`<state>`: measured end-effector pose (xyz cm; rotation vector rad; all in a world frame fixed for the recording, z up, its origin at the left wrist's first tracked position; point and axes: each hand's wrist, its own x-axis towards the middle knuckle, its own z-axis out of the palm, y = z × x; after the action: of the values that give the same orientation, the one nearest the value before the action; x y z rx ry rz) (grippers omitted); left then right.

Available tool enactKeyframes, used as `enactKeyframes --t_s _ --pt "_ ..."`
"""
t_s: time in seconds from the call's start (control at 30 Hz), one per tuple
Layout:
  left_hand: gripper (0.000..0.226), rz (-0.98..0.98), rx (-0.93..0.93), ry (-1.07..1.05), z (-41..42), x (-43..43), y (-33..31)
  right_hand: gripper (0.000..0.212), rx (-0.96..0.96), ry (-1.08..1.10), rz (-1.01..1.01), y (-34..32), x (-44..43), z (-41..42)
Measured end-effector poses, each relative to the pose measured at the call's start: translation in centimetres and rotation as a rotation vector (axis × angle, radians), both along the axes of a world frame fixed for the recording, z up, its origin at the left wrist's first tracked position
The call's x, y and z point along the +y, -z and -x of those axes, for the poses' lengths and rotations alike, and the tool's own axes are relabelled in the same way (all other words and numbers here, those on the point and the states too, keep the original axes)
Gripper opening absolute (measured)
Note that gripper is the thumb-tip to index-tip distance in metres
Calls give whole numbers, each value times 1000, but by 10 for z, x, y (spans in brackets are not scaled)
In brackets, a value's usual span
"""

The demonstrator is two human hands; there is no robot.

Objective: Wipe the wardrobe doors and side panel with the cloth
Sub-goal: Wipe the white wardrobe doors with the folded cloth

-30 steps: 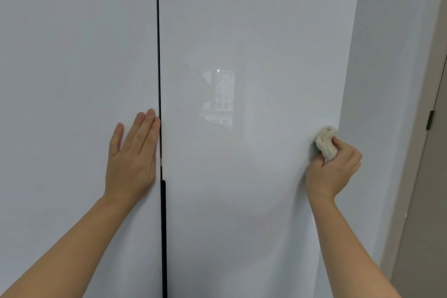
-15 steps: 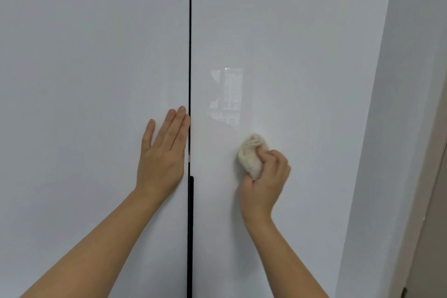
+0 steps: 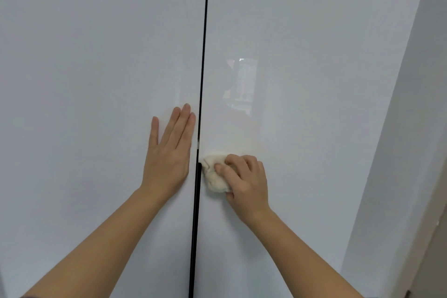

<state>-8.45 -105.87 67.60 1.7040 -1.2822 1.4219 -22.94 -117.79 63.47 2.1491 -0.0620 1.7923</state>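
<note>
The right hand [image 3: 244,181] has its fingers curled round a bunched cream cloth [image 3: 214,174] and presses it on the right door [image 3: 314,104], just beside the dark gap [image 3: 203,55] between the two doors. The left hand [image 3: 169,159] lies flat on the left door [image 3: 96,80], fingers straight and close together, the thumb a little apart. The step in hand appears to be wiping the right door near its inner edge. To do it well, the person should probably press the cloth evenly, use overlapping strokes, and follow the edge down along the black handle strip [image 3: 196,213], where dirt likely gathers. The flat left hand may leave marks on the glossy surface. The side panel [image 3: 391,152] stands at the right, well apart from both hands.
</note>
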Motion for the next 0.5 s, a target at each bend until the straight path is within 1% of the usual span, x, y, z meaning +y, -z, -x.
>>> enactKeyframes --t_s 0.13,0.2,0.33,0.4,0.5 --pt "61 -16 67 -19 10 0 19 33 39 63 17 9 -28 33" --pt "60 -29 93 -15 12 -2 25 41 34 110 -29 16 -47 58" --pt "58 -11 140 -36 17 -8 28 64 29 186 -227 22 -77 114" --pt "57 3 160 -43 17 -9 28 68 -5 221 -342 22 -86 137" --pt "55 15 172 -48 19 -13 29 67 -110 289 -541 22 -102 165"
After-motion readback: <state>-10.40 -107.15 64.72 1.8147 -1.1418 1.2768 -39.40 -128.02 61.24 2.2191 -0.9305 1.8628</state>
